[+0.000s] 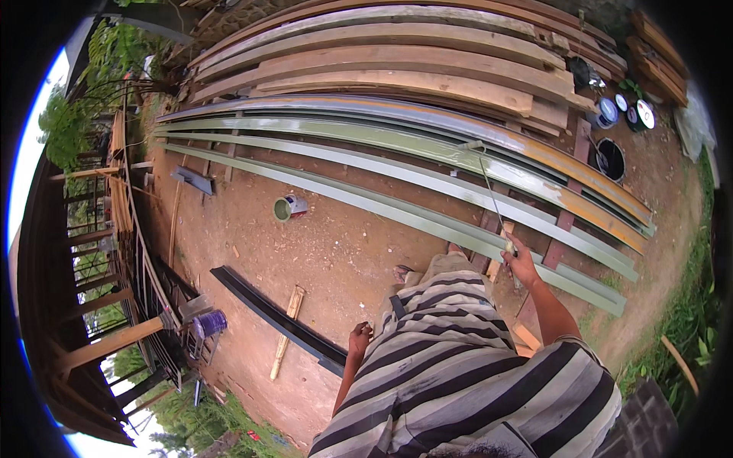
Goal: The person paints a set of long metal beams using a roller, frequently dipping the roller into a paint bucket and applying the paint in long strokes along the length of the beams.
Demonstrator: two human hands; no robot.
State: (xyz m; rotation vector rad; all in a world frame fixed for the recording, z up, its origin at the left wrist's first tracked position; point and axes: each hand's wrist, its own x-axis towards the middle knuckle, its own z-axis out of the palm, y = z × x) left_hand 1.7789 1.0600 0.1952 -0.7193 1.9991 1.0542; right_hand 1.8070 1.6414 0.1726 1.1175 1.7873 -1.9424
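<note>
My right hand [521, 261] is closed around the handle of a paint roller [492, 191]. Its long thin wire frame reaches away from me, and the roller head [473, 144] rests on a metal beam [427, 143]. That beam is mostly light green, with bare grey and orange-brown patches toward its right end. Nearer to me run two more green beams [359, 160], [366, 197]. Beyond the rolled beam lies a grey and orange beam [458, 126]. My left hand [360, 336] hangs low beside my striped shirt, its fingers curled in, with nothing visible in them.
A paint bucket [290, 208] with green inside stands on the dirt floor. Timber planks [366, 57] are stacked at the back. Several paint cans [607, 113] and a black bucket [609, 159] stand at right. A dark beam [275, 317] lies across a wooden batten [289, 332] at left.
</note>
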